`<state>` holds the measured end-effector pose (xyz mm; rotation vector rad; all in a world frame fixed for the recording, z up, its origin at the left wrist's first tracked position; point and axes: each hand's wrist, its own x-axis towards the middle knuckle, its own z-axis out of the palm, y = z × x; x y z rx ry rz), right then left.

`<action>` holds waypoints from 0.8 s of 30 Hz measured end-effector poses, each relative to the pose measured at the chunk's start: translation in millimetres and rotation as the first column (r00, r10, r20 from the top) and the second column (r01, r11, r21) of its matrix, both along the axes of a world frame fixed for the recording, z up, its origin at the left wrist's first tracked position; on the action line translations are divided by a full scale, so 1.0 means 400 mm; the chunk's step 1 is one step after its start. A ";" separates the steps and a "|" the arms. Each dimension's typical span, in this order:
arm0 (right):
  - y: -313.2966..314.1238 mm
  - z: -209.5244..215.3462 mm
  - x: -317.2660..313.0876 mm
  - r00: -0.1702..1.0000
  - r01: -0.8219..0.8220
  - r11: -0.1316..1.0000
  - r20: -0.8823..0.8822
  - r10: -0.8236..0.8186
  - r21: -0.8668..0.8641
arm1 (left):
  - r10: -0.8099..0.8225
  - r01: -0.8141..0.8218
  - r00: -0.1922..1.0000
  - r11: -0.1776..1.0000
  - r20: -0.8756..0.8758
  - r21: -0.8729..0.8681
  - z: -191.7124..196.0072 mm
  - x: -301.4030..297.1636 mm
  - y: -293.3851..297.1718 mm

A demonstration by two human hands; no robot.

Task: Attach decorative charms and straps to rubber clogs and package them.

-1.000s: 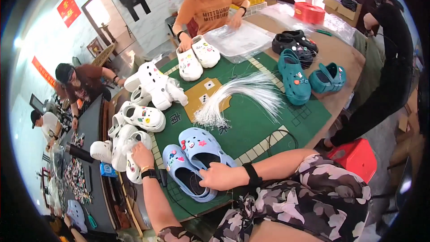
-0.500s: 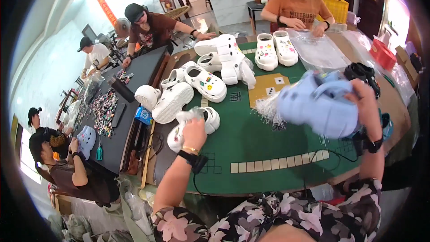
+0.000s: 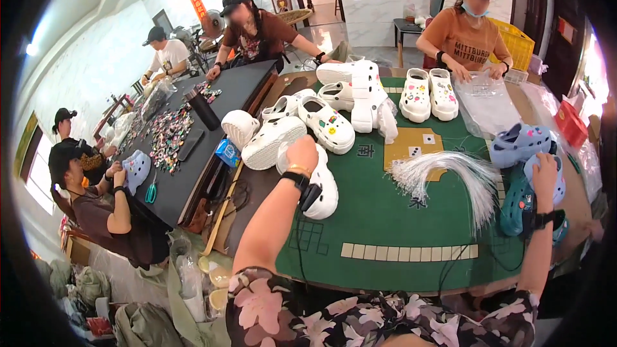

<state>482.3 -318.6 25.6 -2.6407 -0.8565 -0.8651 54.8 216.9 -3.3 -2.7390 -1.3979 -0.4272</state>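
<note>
My left hand [image 3: 301, 156] is closed on a white clog [image 3: 323, 189] at the left of the green tabletop [image 3: 379, 218]. At the right edge, my right hand [image 3: 545, 172] grips a light blue clog [image 3: 558, 183]. Touching it is another light blue clog [image 3: 517, 144] with charms. Teal clogs [image 3: 516, 202] lie just below these. Between my hands a bundle of thin white strings [image 3: 450, 180] is spread partly over a tan square [image 3: 411, 138]. Beyond my left hand several white clogs [image 3: 328, 123] are heaped, some sole up.
A charm-decorated white pair [image 3: 429, 96] stands at the far side. There a person in orange-brown holds a clear plastic bag [image 3: 479, 106]. A red roll [image 3: 571, 125] lies at right. Other people sit around a dark table [image 3: 238, 99] with scattered charms [image 3: 170, 138].
My right hand has brought the blue clogs down to the right, uncovering the white strings. My left hand's white clog has shifted and turned. The whole view has swung left.
</note>
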 end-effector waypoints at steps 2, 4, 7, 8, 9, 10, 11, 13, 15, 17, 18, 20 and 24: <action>-0.001 -0.003 -0.049 0.997 -0.042 0.998 0.068 0.039 0.039 | -0.012 0.010 1.000 0.999 -0.029 -0.049 0.009 0.026 0.031; -0.038 0.008 -0.095 0.986 -0.062 0.995 0.159 0.049 0.076 | -0.061 0.061 0.998 0.997 0.003 -0.048 0.010 0.068 0.063; -0.091 -0.016 -0.134 0.993 -0.109 0.976 0.064 0.099 0.186 | -0.141 0.143 0.989 0.988 0.041 -0.050 0.018 0.136 0.100; -0.106 -0.031 -0.144 0.994 -0.111 0.973 0.042 0.105 0.202 | -0.146 0.148 0.989 0.988 0.036 -0.052 0.017 0.151 0.110; -0.128 -0.034 -0.160 0.995 -0.100 0.972 0.024 0.097 0.214 | -0.175 0.178 0.983 0.982 0.060 -0.057 0.012 0.182 0.121; -0.141 -0.037 -0.183 0.997 -0.080 0.974 0.023 0.077 0.210 | -0.203 0.209 0.976 0.976 0.083 -0.063 0.006 0.210 0.132; -0.130 -0.037 -0.211 0.986 -0.082 0.960 -0.116 0.117 0.269 | -0.184 0.190 0.980 0.978 0.072 -0.085 -0.007 0.214 0.159; -0.142 -0.057 -0.236 0.965 -0.121 0.942 -0.187 0.186 0.313 | -0.181 0.186 0.982 0.977 0.051 -0.108 -0.042 0.209 0.221; -0.165 -0.068 -0.262 0.962 -0.081 0.943 -0.221 0.158 0.322 | -0.134 0.131 0.991 0.969 -0.001 -0.209 -0.036 0.229 0.236; -0.178 -0.075 -0.279 0.959 -0.029 0.949 -0.258 0.114 0.313 | -0.115 0.114 0.993 0.976 0.005 -0.183 -0.036 0.231 0.245; -0.183 -0.082 -0.280 0.958 -0.026 0.950 -0.264 0.112 0.311 | -0.098 0.084 0.994 0.975 -0.056 -0.207 -0.023 0.222 0.246; -0.191 -0.089 -0.278 0.973 -0.033 0.973 -0.214 0.083 0.227 | -0.208 0.209 0.978 0.970 0.023 -0.121 -0.011 0.201 0.241; -0.182 -0.097 -0.290 0.969 0.002 0.975 -0.241 0.053 0.221 | -0.415 0.438 0.899 0.843 0.140 -0.312 0.075 0.186 0.182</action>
